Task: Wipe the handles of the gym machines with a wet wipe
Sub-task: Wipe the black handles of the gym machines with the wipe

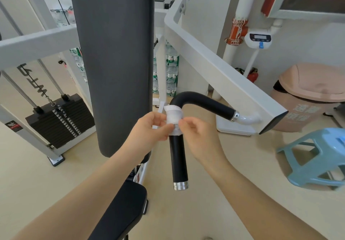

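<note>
A black padded handle point(178, 157) with a chrome end cap bends down from the white machine arm point(220, 71) in the middle of the view. A white wet wipe point(173, 116) is wrapped around the handle just below its bend. My left hand point(149, 129) pinches the wipe's left side with thumb and fingers. On the other side, my right hand point(197, 135) pinches the wipe's right edge. Both hands hold the wipe against the handle.
The tall dark back pad point(115, 62) stands just left of the handle, with the black seat point(121, 210) below. A weight stack point(59, 118) sits at left. A pink bin point(308, 97) and a blue stool point(317, 159) stand at right on the beige floor.
</note>
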